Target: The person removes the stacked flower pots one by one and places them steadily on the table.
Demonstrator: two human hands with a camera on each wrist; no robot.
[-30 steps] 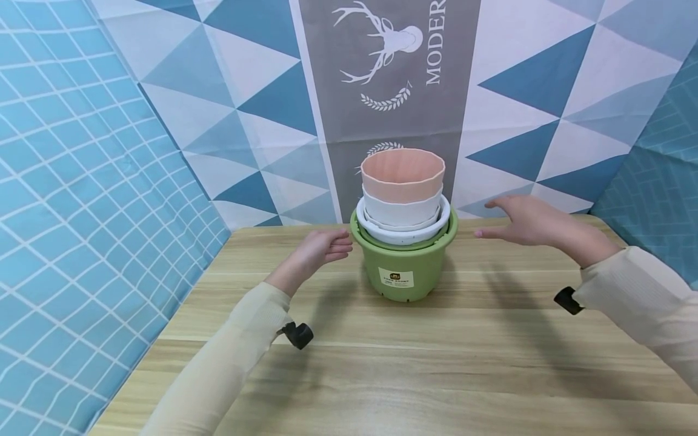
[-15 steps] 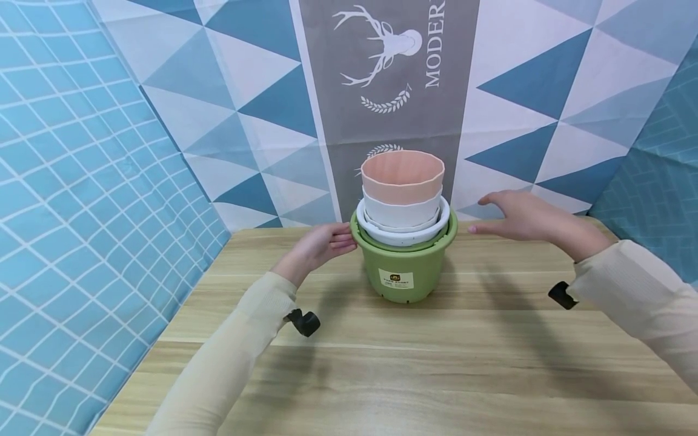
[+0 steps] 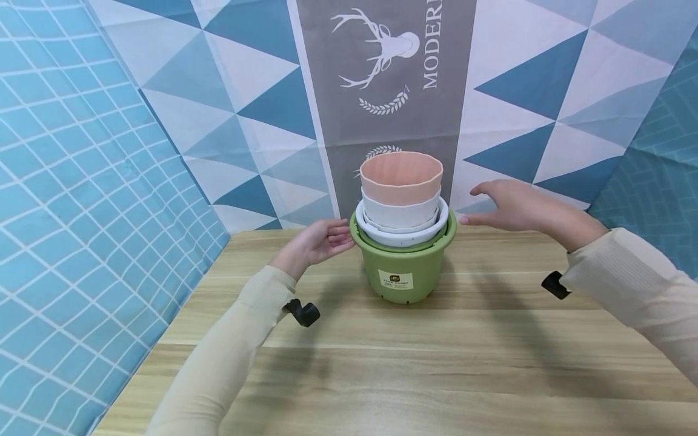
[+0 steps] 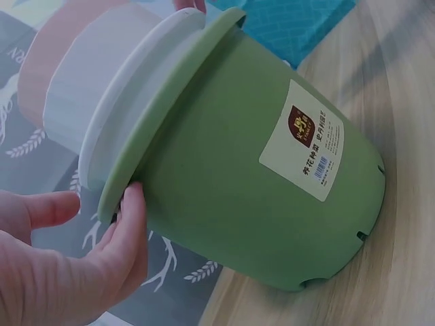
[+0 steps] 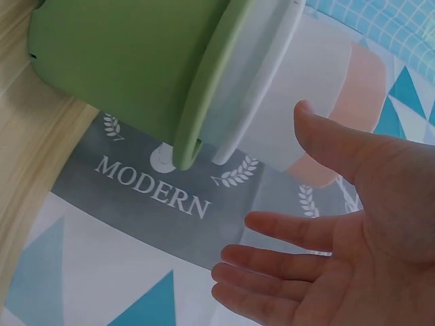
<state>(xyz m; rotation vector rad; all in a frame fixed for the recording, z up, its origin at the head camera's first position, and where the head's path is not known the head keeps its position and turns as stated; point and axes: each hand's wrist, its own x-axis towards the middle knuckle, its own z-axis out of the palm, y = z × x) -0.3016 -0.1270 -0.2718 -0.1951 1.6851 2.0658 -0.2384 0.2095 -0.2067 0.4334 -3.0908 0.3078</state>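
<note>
A green pot [image 3: 403, 272] with a paper label stands upright near the table's back edge. Nested in it are a white pot with a wide rim [image 3: 403, 238], a white fluted pot [image 3: 402, 213] and, on top, a pink pot [image 3: 402, 192]. The left hand [image 3: 316, 245] touches the green pot's rim at its left side; in the left wrist view its fingertips [image 4: 132, 197] meet the underside of that rim, thumb apart. To the right of the stack the right hand [image 3: 518, 207] hangs with fingers spread, holding nothing; the right wrist view shows its palm [image 5: 380, 231] beside the pots.
The wooden table [image 3: 414, 375] extends in front of the pots. Behind it hangs a patterned cloth [image 3: 272, 133] with a deer print, and a blue tiled cloth [image 3: 82, 200] covers the left side. Each wrist bears a small black device.
The left hand has moved right and come against the green pot's rim. The right hand has come a little closer to the stack from the right. The pots stand where they were.
</note>
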